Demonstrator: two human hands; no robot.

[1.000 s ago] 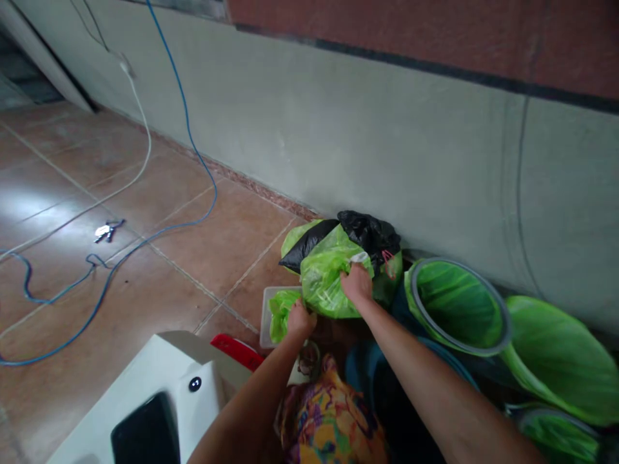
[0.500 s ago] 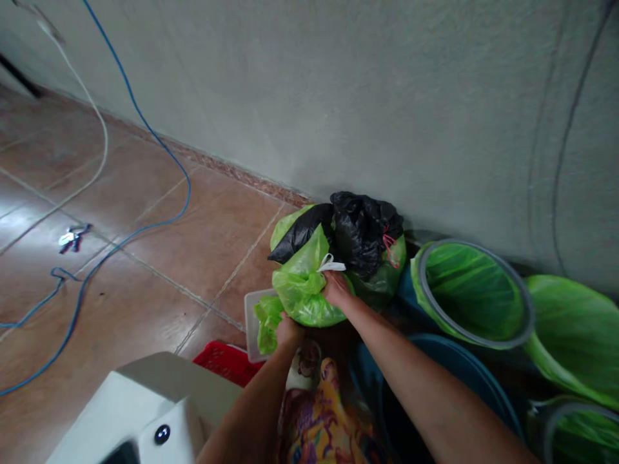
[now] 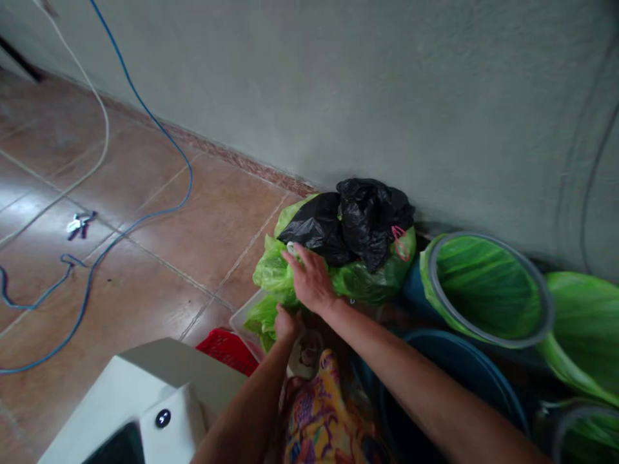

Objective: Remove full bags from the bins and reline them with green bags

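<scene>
My left hand (image 3: pixel 287 323) is closed on crumpled green plastic, a loose green bag (image 3: pixel 261 321) that lies over a translucent plastic tub (image 3: pixel 240 317). Just above it, my right hand (image 3: pixel 312 281) rests on a filled green bag (image 3: pixel 273 267) with its fingers apart. A bit of white tie (image 3: pixel 291 247) shows by the fingertips. Behind my hands sit two black plastic bags, one smooth (image 3: pixel 314 225) and one bunched (image 3: pixel 370 216). A pink string (image 3: pixel 399 242) hangs on the bunched one, and more green plastic (image 3: pixel 372 283) bulges under it.
On the right stand a grey-rimmed bin with a green liner (image 3: pixel 551 309), another green liner (image 3: pixel 585 322) and a blue tub (image 3: pixel 503 374). A red basket (image 3: pixel 227 351) and a white appliance (image 3: pixel 130 399) are at lower left. A blue cable (image 3: pixel 159 212) and keys (image 3: pixel 80 224) lie on the tiles.
My right hand has let go of the green bag's tied neck and spread its fingers. The filled green bag has shifted left, over the tub. My left hand keeps hold of the loose bag.
</scene>
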